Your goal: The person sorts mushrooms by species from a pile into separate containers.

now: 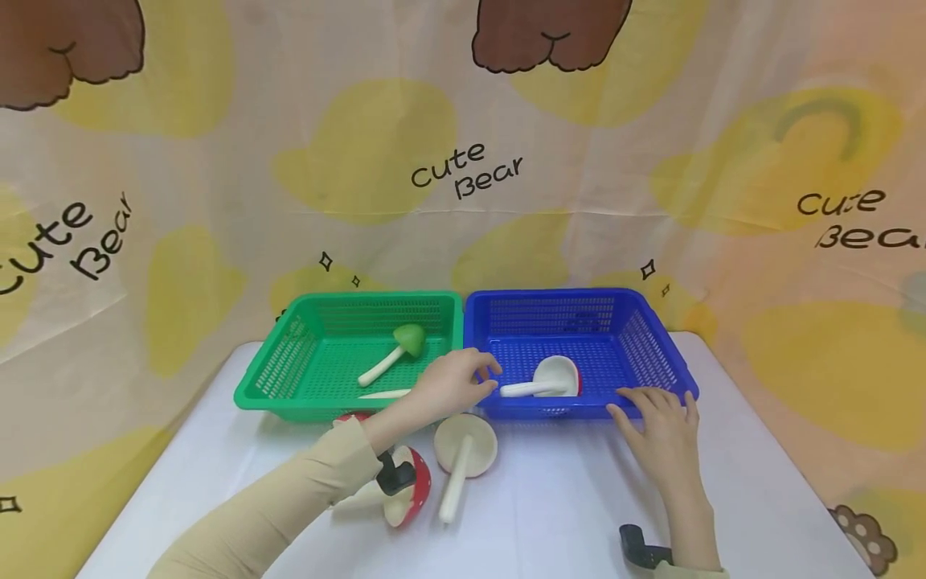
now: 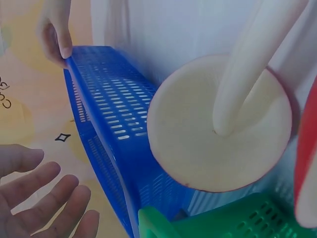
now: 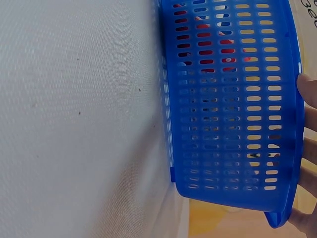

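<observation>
My left hand [image 1: 452, 382] hovers where the two baskets meet, fingers loosely spread with nothing in them; its fingers also show in the left wrist view. A toy mushroom [image 1: 557, 374] with a red cap lies on its side in the blue basket [image 1: 579, 408], just right of that hand. My right hand [image 1: 661, 438] grips the blue basket's near rim close to the right corner, thumb outside and fingers over the edge. In the green basket [image 1: 304, 402] lies a green-capped toy mushroom [image 1: 410, 340], with a pale stem [image 1: 387, 394] partly hidden near the front wall.
On the white table [image 1: 564, 498], in front of the baskets, lie a pale-undersided toy mushroom [image 1: 466, 446] and a red spotted one [image 1: 415, 490] partly behind the left wrist. Another red cap [image 1: 350, 418] peeks out by the green basket. A printed cloth [image 1: 579, 201] hangs behind.
</observation>
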### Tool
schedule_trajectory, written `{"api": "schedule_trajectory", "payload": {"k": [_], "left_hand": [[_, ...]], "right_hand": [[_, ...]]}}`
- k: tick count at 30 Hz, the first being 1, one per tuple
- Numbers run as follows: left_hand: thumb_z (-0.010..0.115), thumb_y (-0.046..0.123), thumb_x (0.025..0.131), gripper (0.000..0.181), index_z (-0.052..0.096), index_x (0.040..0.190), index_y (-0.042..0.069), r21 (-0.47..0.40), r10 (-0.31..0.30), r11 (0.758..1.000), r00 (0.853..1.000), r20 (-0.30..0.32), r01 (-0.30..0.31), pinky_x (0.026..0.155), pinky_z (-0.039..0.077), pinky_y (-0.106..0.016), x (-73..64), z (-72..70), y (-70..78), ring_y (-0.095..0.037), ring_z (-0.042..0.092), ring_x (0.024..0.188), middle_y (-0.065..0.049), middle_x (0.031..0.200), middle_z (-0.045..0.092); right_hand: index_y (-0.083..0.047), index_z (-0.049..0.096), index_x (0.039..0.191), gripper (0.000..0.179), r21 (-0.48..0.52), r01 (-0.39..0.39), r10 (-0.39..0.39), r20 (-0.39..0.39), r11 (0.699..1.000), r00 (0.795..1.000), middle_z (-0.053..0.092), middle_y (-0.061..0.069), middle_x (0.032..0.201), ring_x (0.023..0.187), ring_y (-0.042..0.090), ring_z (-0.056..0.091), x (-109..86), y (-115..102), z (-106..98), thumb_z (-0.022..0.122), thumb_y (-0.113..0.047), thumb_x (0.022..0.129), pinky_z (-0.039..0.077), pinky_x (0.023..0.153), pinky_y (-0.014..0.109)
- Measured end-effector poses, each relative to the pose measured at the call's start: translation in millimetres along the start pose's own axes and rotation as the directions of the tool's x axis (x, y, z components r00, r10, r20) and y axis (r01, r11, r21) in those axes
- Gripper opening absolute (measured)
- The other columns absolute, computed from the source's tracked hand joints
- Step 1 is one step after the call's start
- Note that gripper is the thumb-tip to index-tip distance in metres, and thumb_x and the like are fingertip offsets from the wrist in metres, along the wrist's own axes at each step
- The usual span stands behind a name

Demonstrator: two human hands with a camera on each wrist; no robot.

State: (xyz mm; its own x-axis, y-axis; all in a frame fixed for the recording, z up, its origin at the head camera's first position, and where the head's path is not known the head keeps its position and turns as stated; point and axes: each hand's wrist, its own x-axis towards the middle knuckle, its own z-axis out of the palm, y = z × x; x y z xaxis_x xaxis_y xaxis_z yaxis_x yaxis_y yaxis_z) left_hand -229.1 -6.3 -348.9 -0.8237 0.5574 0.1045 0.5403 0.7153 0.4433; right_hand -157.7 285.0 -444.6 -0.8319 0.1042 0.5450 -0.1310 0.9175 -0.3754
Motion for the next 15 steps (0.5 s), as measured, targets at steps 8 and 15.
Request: {"api": "schedule_trajectory", "payload": {"k": [8,15], "left_hand": [[0.065,0.024,0.091,0.021,0.069,0.110,0.016,0.085,0.097,0.992,0.995,0.004,-0.097,0.070,0.051,-0.022,-27.2,10.9,3.1,-0.018,0.064,0.092,0.000,0.098,0.066],[0.065,0.025,0.090,0.017,0.070,0.106,0.020,0.413,0.329,0.862,0.944,-0.010,-0.295,0.065,0.046,-0.018,-42.2,35.1,1.6,-0.011,0.057,0.085,0.006,0.097,0.066]], "right_hand": [[-0.006,0.067,0.112,0.032,-0.001,-0.013,0.013,0.018,1.000,1.000,0.065,0.022,0.114,0.116,0.044,0.048,-0.1,-1,-1,0.068,-0.027,0.088,0.015,0.111,0.069],[-0.007,0.067,0.112,0.032,0.004,-0.014,0.014,0.021,1.000,1.000,0.064,0.022,0.114,0.117,0.044,0.047,-0.2,-1,-1,0.068,-0.027,0.088,0.014,0.111,0.069]]}}
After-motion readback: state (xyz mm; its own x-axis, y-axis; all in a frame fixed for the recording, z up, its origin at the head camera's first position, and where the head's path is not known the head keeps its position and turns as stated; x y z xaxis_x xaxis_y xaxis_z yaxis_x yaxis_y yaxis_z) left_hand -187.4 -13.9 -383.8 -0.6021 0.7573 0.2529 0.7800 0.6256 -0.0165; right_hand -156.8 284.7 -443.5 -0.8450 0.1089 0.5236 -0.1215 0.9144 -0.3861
